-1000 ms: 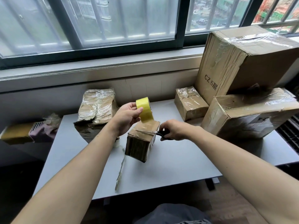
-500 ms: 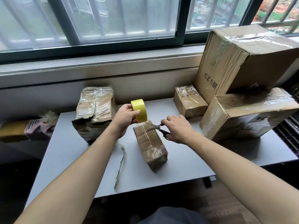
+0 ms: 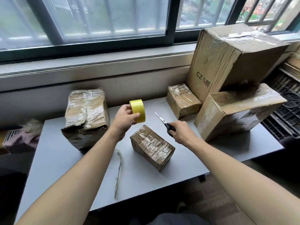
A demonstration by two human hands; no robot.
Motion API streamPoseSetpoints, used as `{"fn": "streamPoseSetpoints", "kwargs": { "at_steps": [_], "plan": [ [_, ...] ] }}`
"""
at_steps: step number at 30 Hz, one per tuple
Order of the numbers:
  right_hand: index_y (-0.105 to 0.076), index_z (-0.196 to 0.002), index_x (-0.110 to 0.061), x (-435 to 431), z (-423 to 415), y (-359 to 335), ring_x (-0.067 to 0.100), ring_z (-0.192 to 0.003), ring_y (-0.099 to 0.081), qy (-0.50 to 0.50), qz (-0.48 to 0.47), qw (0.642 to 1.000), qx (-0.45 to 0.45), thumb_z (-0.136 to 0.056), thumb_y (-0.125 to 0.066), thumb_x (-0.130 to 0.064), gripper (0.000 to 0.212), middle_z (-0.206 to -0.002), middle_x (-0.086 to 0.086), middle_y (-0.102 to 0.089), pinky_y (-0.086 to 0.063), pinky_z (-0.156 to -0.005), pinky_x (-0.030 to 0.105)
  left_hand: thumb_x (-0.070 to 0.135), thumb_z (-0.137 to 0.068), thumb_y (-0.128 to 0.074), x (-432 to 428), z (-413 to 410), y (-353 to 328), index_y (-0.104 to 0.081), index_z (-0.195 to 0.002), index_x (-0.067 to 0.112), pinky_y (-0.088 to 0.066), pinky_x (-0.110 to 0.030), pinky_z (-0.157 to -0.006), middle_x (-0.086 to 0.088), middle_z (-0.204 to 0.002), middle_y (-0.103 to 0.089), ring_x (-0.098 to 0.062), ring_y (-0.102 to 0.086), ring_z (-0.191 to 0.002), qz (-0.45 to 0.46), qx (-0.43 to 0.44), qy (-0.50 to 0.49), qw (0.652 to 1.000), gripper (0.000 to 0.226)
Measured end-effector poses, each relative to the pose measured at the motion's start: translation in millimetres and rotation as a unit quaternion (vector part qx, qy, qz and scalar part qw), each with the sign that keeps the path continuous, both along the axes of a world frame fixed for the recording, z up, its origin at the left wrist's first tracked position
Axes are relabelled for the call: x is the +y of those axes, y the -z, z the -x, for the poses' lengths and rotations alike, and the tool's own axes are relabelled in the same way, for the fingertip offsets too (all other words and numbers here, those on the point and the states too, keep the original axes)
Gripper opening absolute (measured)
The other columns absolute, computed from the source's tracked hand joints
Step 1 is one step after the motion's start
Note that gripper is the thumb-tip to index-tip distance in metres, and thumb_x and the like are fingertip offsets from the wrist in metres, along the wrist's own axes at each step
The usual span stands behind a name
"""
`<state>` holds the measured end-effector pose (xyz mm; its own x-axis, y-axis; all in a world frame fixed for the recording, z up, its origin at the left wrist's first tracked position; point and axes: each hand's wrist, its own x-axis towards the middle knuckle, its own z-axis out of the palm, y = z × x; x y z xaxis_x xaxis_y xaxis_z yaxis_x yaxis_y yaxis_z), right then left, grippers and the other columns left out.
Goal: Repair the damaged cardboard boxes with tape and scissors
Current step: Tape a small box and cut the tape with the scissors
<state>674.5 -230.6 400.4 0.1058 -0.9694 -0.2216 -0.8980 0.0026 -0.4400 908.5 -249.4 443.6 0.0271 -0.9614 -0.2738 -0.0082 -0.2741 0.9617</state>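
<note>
A small taped cardboard box point(image 3: 152, 147) lies on the grey table point(image 3: 65, 163) in front of me, touched by neither hand. My left hand point(image 3: 125, 118) grips a yellow tape roll point(image 3: 138, 110) above and behind the box. My right hand point(image 3: 181, 131) holds the black handles of the scissors point(image 3: 163, 121), their blades closed and pointing up and to the left.
A crumpled taped box point(image 3: 86, 117) stands at the left. A small box point(image 3: 182, 100) and two large boxes point(image 3: 233, 57) point(image 3: 237, 111) stack at the right. A twisted strip of used tape point(image 3: 119, 168) lies near the front edge. The window sill runs behind.
The tape is cut from the small box, which now lies flat on the table. Both hands have lifted away from it, the scissors swinging up to the right.
</note>
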Motion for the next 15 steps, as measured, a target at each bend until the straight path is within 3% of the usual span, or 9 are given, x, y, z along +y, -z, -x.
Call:
{"fn": "streamPoseSetpoints", "kwargs": {
  "at_steps": [3, 6, 12, 15],
  "plan": [
    [-0.05, -0.085, -0.014, -5.1, 8.5, 15.1, 0.034, -0.076, -0.061, 0.023, -0.034, 0.999, -0.013, -0.096, -0.049, -0.013, 0.012, -0.084, 0.012, -0.059, -0.048, -0.062, 0.038, -0.007, -0.093, -0.057, -8.4, 15.1, 5.4, -0.048, -0.117, 0.01, -0.049, -0.019, -0.057, -0.008, -0.109, -0.066, -0.017, -0.063, -0.087, 0.006, -0.024, 0.032, 0.999, 0.031],
    [-0.046, -0.089, -0.017, -17.3, 18.5, 26.4, 0.034, -0.083, -0.055, 0.02, -0.039, 0.999, -0.019, -0.098, -0.046, -0.012, 0.011, -0.09, 0.012, -0.057, -0.039, -0.064, 0.035, -0.011, -0.092, -0.057, -20.8, 33.2, 12.5, -0.051, -0.119, 0.004, -0.049, -0.013, -0.054, -0.012, -0.105, -0.067, -0.014, -0.062, -0.08, 0.016, -0.066, 0.054, 0.996, 0.031],
    [-0.05, -0.092, -0.014, -48.6, 35.0, 42.2, 0.036, -0.101, -0.057, 0.026, -0.019, 0.999, -0.033, -0.095, -0.045, -0.003, 0.013, -0.11, 0.016, -0.058, -0.032, -0.069, 0.031, -0.003, -0.088, -0.061, -50.3, 68.0, 35.4, -0.059, -0.107, 0.013, -0.051, -0.034, -0.081, -0.007, -0.098, -0.073, -0.02, -0.064, -0.086, 0.009, -0.22, 0.091, 0.971, 0.025],
    [-0.058, -0.099, -0.012, -68.5, 45.5, 58.2, 0.038, -0.099, -0.058, 0.033, -0.019, 0.999, -0.029, -0.093, -0.042, -0.002, 0.019, -0.111, 0.013, -0.056, -0.034, -0.068, 0.033, 0.002, -0.086, -0.059, -61.8, 87.5, 49.7, -0.063, -0.109, 0.015, -0.05, -0.03, -0.089, -0.003, -0.107, -0.072, -0.018, -0.065, -0.098, 0.003, -0.319, 0.118, 0.94, 0.027]
  ]
}}
